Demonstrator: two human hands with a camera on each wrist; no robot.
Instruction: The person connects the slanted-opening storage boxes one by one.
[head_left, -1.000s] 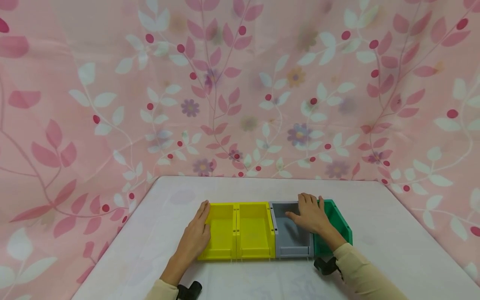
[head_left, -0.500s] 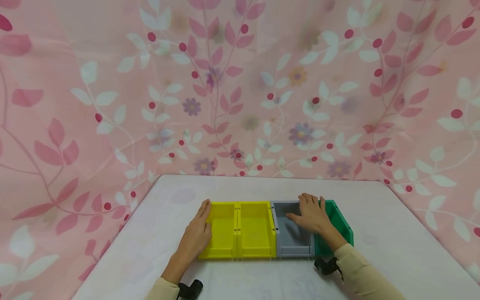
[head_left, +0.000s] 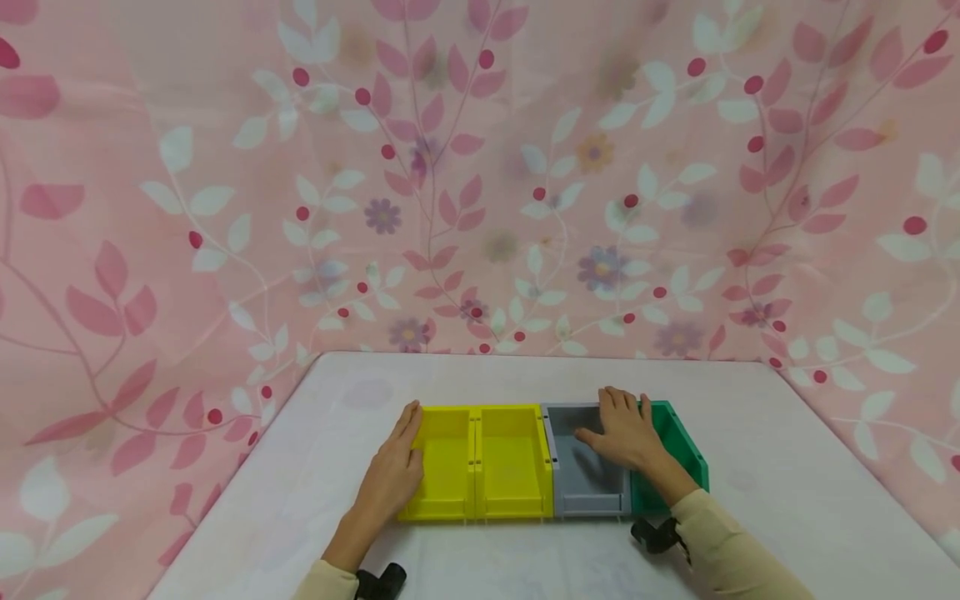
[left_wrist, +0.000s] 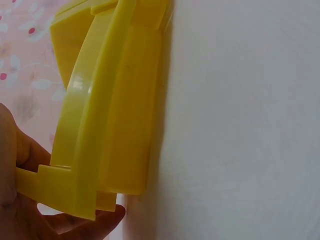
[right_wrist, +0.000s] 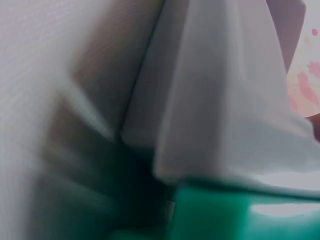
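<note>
Two yellow bins [head_left: 512,458], a grey bin [head_left: 591,467] and a green bin [head_left: 678,450] stand side by side in a row. Along the outer wall of the leftmost yellow bin [head_left: 444,462] lies my left hand [head_left: 392,471], its fingers straight. The left wrist view shows that bin's yellow wall [left_wrist: 112,110] close up, with fingers at its end. My right hand [head_left: 624,429] rests over the border of the grey and green bins, fingers spread and thumb extended over the grey bin. In the right wrist view, the grey wall [right_wrist: 200,100] meets the green one [right_wrist: 210,215]; most of the hand is hidden there.
The bins stand on a white-covered table [head_left: 480,554]. A pink floral curtain [head_left: 480,183] hangs behind and at both sides. Black wrist cameras [head_left: 381,582] sit below each hand, beside the beige sleeves [head_left: 738,550].
</note>
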